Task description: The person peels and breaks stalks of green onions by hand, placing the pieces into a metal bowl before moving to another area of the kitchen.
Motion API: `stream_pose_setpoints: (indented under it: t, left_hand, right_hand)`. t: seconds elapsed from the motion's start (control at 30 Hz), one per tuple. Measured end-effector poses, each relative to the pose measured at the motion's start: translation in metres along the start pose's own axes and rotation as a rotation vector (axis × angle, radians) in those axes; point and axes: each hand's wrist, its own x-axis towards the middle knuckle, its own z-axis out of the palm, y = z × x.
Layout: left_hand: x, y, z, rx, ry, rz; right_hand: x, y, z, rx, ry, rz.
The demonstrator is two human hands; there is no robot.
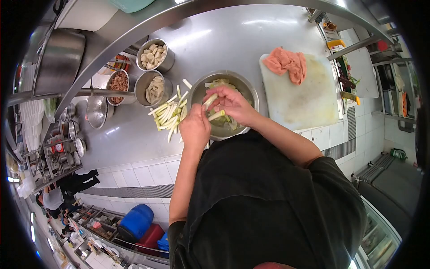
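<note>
Both of my hands meet over the left side of a round metal bowl (248, 89). Between the fingers of my right hand (233, 105) is a pale scallion stalk (210, 100). A second cut stalk end (217, 115) pokes out under that hand, beside my left hand (195, 127). My left hand is closed at the stalks, its fingertips partly hidden. Loose pale strips and water-like shine show inside the bowl. A pile of white-and-green scallion stalks (168, 114) lies on the steel counter left of the bowl, some touching its rim.
Metal pots hold garlic cloves (153, 56), pale slices (155, 91) and diced meat (119, 82); a perforated metal bowl (96, 112) stands by them. On the right, a white cutting board (309, 103) bears an orange cloth (286, 64). An overhead steel rail (134, 38) crosses the counter.
</note>
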Motion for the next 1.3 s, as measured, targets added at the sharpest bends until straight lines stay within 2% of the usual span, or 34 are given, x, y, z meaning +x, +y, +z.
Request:
stream_pose_setpoints:
  t: [0.03,0.1,0.13,0.2,0.23,0.3,0.43,0.5,0.53,0.6,0.67,0.7,0.77,0.8,0.83,0.87,0.9,0.93,0.97,1.07,1.1,1.13,1.17,1.2,1.23,1.27,1.3]
  left_hand:
    - [0.001,-0.001,0.001,0.027,0.022,-0.009]
    - [0.005,0.000,0.004,0.054,0.047,-0.015]
    - [0.006,0.003,0.006,0.060,0.072,-0.028]
    - [0.010,0.005,0.010,0.067,0.100,-0.044]
    - [0.012,0.005,0.013,0.028,0.068,-0.052]
    - [0.017,0.003,0.020,-0.014,0.038,-0.065]
    - [0.019,-0.019,0.045,-0.098,-0.031,-0.076]
    - [0.020,-0.021,0.046,-0.093,-0.027,-0.055]
    - [0.017,-0.019,0.048,-0.010,0.118,0.109]
    - [0.015,-0.010,0.044,0.075,0.257,0.277]
    - [0.012,-0.002,0.041,-0.547,-0.194,0.047]
    - [0.009,-0.005,0.039,-0.548,-0.196,0.049]
    - [0.003,-0.022,0.030,-0.385,-0.285,-0.115]
    - [-0.004,-0.039,0.028,-0.387,-0.248,-0.156]
    - [-0.010,-0.055,0.027,-0.391,-0.128,-0.129]
    - [-0.019,-0.078,0.030,-0.459,-0.058,-0.193]
    - [-0.022,-0.096,0.027,-0.455,-0.062,-0.191]
    - [-0.025,-0.112,0.024,-0.441,-0.045,-0.315]
    - [-0.028,-0.124,0.022,-0.427,-0.025,-0.441]
    - [-0.027,-0.147,0.018,-0.324,0.016,-0.519]
    - [-0.029,-0.152,0.020,-0.324,0.025,-0.522]
    - [-0.033,-0.156,0.023,0.043,0.128,-0.336]
    - [-0.036,-0.159,0.026,0.406,0.223,-0.143]
    - [-0.027,-0.139,0.014,0.174,0.239,-0.071]
    - [-0.017,-0.119,0.008,0.171,0.239,-0.075]
    - [-0.006,-0.098,0.006,0.014,0.160,0.021]
    - [0.002,-0.079,0.007,-0.142,0.084,0.119]
  right_hand:
    - [-0.002,-0.003,0.003,0.001,0.002,0.001]
    - [-0.003,-0.016,0.013,0.204,0.243,0.290]
    - [-0.005,-0.014,0.013,0.205,0.242,0.288]
    - [-0.010,-0.006,0.011,0.591,0.144,0.312]
    - [-0.012,-0.002,0.012,0.590,0.143,0.315]
    - [-0.011,0.002,0.017,0.094,0.257,0.244]
    - [-0.008,-0.007,-0.010,-0.050,0.408,0.254]
    - [-0.007,-0.007,-0.023,-0.254,0.550,0.090]
    - [-0.008,-0.007,-0.029,-0.261,0.495,0.136]
    - [-0.004,-0.008,-0.022,-0.236,0.432,0.177]
    - [-0.001,0.002,-0.012,-0.211,0.378,0.217]
    - [0.001,0.013,-0.005,-0.141,0.304,0.172]
    - [0.003,0.018,-0.006,-0.070,0.226,0.124]
    - [0.003,0.017,-0.011,-0.529,0.195,0.138]
    - [0.005,0.017,-0.014,-0.985,0.161,0.146]
    - [0.007,0.024,-0.017,-0.979,0.166,0.144]
    - [0.007,0.037,-0.021,-1.202,0.023,0.333]
    - [0.005,0.048,-0.023,-1.416,-0.132,0.530]
    - [0.004,0.054,-0.023,-1.413,-0.134,0.532]
    - [0.009,0.058,-0.019,-1.454,-0.130,0.576]
    - [0.009,0.051,-0.021,-1.341,-0.007,0.549]
    - [0.006,0.046,-0.025,-1.225,0.113,0.524]
    - [0.003,0.044,-0.035,-1.230,0.108,0.523]
    - [0.000,0.042,-0.049,-1.070,0.080,0.412]
    - [-0.003,0.043,-0.060,-0.908,0.053,0.305]
    - [-0.005,0.045,-0.066,-0.752,0.089,0.299]
    - [-0.006,0.039,-0.066,-0.757,0.084,0.300]
